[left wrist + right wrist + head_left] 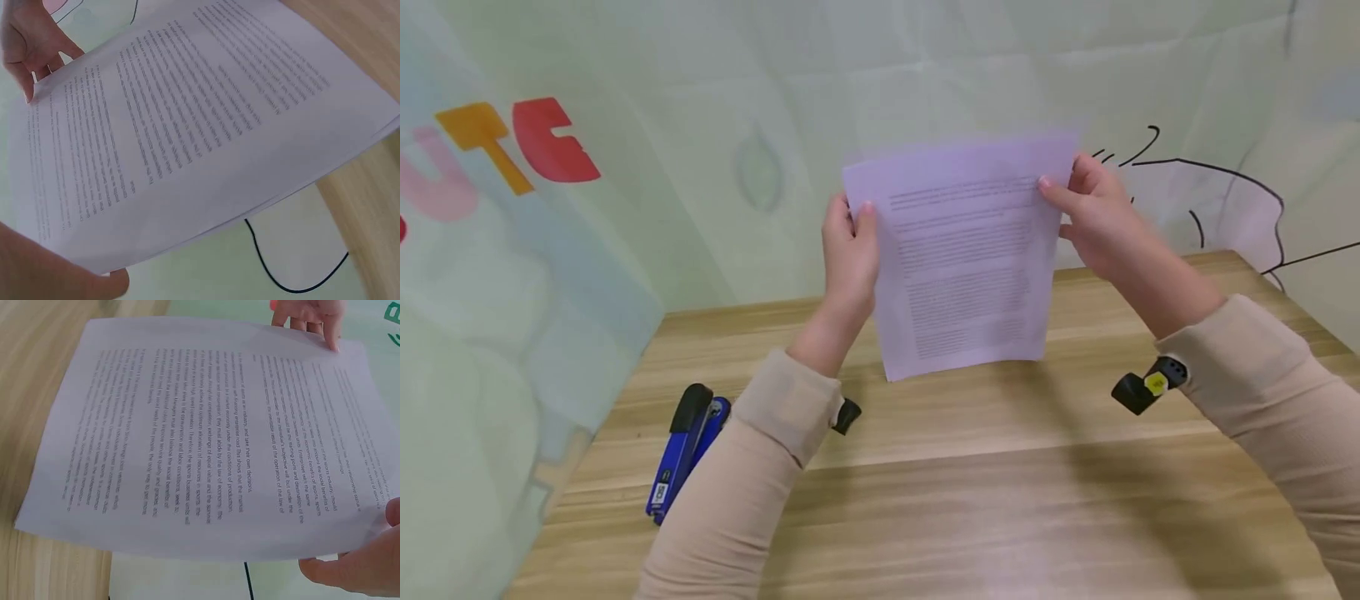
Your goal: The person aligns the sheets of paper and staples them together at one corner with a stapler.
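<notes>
A small stack of printed paper sheets (966, 267) is held upright above the table, its text side facing me. My left hand (852, 254) pinches the left edge near the top, thumb on the front. On the opposite edge, my right hand (1097, 212) pinches the stack higher up, its thumb over the printed face. The left wrist view shows slightly parted edges of the sheets (269, 203), so more than one is there. In the right wrist view the printed lines of the sheets (187, 444) run sideways. Fingers behind the paper are partly hidden.
A blue stapler (681, 454) with a black cap lies at the left on the wooden table (940, 500), beside my left forearm. Behind the table hangs a pale green printed cloth (715, 150) with coloured letters and black line drawings. Small black cameras sit on both wrists.
</notes>
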Tool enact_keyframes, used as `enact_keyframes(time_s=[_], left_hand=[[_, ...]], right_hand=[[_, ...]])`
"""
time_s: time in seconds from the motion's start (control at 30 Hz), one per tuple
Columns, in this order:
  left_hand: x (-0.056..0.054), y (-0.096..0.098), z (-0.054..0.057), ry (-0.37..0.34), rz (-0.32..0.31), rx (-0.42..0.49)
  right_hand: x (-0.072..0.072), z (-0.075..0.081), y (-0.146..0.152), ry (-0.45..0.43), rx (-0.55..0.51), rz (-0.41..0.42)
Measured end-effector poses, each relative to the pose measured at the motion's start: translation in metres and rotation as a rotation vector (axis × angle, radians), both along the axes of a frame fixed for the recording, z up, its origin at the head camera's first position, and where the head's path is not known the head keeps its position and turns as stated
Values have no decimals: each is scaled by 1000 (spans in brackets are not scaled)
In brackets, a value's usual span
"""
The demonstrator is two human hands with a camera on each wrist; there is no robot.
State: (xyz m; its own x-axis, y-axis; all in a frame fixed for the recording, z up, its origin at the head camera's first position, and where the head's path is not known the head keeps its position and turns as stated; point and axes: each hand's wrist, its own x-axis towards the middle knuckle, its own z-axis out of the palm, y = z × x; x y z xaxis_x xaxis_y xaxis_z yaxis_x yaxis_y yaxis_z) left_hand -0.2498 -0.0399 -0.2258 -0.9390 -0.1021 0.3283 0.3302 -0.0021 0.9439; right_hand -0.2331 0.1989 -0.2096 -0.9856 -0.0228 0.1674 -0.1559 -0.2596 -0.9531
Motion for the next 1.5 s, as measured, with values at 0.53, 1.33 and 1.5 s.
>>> enact_keyframes(time_s=[0.53,1.33,1.5], left_hand=[[4,3,-5,21,-22,-11],[-6,-22,-28,88,9,-211],[-7,-31,-24,139,37,-313]], right_hand=[[4,-5,-6,104,2,-46],[-4,-19,11,-23,128,-46],[-3,-18,15,60,147,-85]])
